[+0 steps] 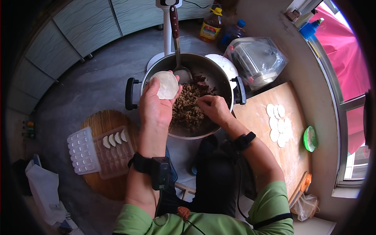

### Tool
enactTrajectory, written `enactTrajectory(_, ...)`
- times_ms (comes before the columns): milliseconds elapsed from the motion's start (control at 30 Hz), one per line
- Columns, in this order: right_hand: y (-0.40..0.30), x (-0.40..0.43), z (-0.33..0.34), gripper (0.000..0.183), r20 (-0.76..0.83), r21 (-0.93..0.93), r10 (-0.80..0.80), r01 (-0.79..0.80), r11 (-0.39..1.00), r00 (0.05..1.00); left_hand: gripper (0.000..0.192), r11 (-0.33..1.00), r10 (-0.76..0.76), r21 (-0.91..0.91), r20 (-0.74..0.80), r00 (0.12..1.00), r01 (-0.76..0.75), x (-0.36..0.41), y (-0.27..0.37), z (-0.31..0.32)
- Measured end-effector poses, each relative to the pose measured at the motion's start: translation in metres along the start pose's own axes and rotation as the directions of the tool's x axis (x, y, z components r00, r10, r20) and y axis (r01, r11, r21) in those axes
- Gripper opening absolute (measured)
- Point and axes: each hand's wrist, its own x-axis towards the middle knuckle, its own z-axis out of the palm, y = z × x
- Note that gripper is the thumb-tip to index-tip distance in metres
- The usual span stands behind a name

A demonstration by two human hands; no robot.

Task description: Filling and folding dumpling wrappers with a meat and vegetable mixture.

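Note:
My left hand [157, 108] holds a round dough wrapper [166, 85] flat across its fingers, thumb on the near edge, above the left side of a large metal pot [188, 137]. Inside the pot lies a brown minced filling [188, 102], with a darker reddish patch behind it. My right hand [216, 107] is low over the filling, its fingers pinched on a thin utensil [191, 107]; the tip is lost in the mince. A spatula with a brown handle [174, 25] leans on the pot's far rim, its metal blade inside.
A wooden board [255, 117] on the right carries several wrappers [274, 133] and a green bowl [310, 138]. Left, a round wooden stool [102, 117] holds a plastic tray [114, 152] with several folded dumplings [111, 140]. Behind the pot stand an oil bottle [210, 28] and a bagged appliance [255, 63].

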Motion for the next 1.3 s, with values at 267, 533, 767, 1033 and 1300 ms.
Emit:
enactTrajectory(267, 0.005, 0.004, -0.011, 0.017, -0.204, 0.272, 0.216, -0.157, 0.949, 0.955, 0.028, 0.998, 0.023, -0.060, -0.012, 1.000, -0.023, 0.003, -0.001, -0.005)
enactTrajectory(533, 0.030, 0.012, 0.001, 0.022, -0.191, 0.175, 0.345, -0.314, 0.933, 0.919, 0.029, 0.998, -0.009, -0.063, -0.005, 1.000, 0.009, 0.003, -0.004, -0.002)
enactTrajectory(767, 0.016, 0.018, 0.006, 0.021, -0.048, 0.365, 0.477, -0.429, 0.826, 0.878, 0.029, 0.999, 0.005, -0.042, -0.027, 1.000, -0.006, 0.002, -0.002, -0.001)
enactTrajectory(1033, 0.021, 0.022, 0.006, 0.020, 0.130, 0.561, 0.601, -0.558, 0.611, 0.789, 0.029, 0.999, 0.017, -0.040, -0.046, 0.999, -0.019, 0.005, -0.004, -0.005)
enactTrajectory(1300, 0.027, 0.021, 0.005, 0.021, 0.257, 0.675, 0.589, -0.578, 0.458, 0.766, 0.031, 0.999, -0.013, -0.044, -0.062, 0.998, 0.010, 0.007, -0.004, -0.008)
